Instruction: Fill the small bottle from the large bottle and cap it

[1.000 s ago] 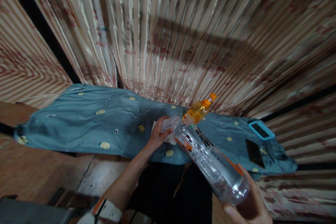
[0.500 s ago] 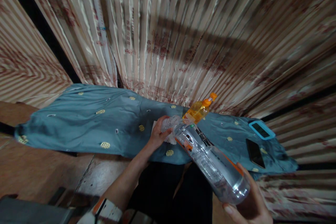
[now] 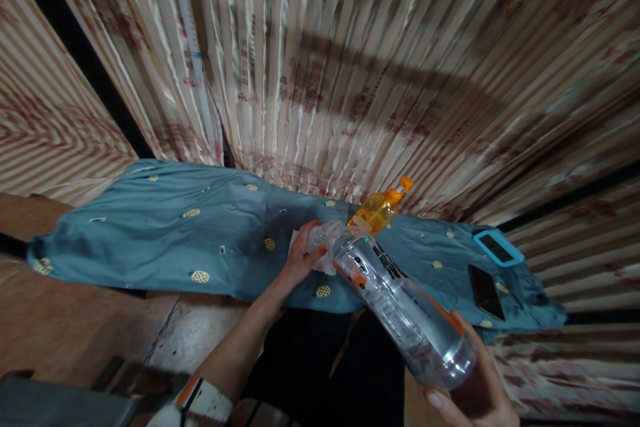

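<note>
Clear plastic bottle held tilted over the blue patterned cloth

The right hand (image 3: 473,393) grips the clear plastic bottle (image 3: 400,303) at its base; the left hand (image 3: 303,255) has its fingers (image 3: 316,253) clenched around white tissue (image 3: 327,265) at the neck, above the bench's blue patterned cloth (image 3: 165,233).

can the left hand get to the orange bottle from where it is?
Probably yes. The left hand is at the neck of the clear bottle, and the orange bottle stands just beyond on the blue cloth. But its fingers are busy, and the clear bottle's neck lies between.

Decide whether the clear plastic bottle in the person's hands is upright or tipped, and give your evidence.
Tipped. The clear bottle slants, its base low in the right hand and its neck higher, at the left hand, above the blue cloth.
</note>
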`<action>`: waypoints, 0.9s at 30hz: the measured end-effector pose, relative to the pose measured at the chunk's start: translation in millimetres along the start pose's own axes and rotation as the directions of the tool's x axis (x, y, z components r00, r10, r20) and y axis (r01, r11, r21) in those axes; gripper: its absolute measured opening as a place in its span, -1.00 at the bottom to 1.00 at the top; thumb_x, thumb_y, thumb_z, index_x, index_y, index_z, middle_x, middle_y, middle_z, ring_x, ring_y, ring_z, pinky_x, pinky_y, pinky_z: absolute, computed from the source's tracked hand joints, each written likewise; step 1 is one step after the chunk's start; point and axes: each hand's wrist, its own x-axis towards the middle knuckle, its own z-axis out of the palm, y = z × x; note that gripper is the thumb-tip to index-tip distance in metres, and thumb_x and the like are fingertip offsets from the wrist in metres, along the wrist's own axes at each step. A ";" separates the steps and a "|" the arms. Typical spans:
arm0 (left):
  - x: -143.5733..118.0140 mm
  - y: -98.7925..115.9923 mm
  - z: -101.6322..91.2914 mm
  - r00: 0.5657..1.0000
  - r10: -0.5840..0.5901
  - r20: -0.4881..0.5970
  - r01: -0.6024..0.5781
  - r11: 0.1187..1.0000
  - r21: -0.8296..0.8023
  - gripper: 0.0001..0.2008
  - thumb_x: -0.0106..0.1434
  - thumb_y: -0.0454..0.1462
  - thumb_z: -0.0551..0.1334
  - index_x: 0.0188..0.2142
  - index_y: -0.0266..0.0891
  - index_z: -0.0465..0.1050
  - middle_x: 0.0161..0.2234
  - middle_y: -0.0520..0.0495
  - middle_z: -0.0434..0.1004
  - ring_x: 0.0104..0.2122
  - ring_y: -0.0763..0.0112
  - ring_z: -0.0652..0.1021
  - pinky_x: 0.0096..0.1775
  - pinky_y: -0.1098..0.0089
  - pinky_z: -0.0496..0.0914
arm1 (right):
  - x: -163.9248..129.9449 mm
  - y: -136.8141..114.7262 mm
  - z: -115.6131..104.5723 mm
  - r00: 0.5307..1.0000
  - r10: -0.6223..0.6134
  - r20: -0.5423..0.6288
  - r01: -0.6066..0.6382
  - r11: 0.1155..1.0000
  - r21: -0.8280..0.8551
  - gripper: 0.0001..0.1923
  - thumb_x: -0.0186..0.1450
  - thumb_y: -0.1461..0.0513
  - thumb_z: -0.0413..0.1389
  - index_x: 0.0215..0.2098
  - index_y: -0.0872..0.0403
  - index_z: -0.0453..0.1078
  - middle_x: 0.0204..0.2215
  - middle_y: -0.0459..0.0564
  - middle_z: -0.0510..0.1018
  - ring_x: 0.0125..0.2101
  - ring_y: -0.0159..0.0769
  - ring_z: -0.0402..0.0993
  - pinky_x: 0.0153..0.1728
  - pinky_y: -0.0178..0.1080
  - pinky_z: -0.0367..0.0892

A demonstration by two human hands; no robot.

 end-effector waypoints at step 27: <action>-0.3 1.4 1.0 1.000 -0.018 -0.005 0.018 1.000 -0.018 -0.36 0.27 0.13 0.45 0.18 -0.16 0.50 0.16 -0.23 0.61 0.15 -0.01 0.58 0.28 0.08 0.44 | 0.9 0.5 -1.9 0.999 -0.031 0.027 0.032 0.998 -0.054 0.00 0.23 -0.07 0.49 0.50 -0.08 0.23 0.36 0.16 0.55 0.30 0.16 0.59 0.09 -0.09 0.66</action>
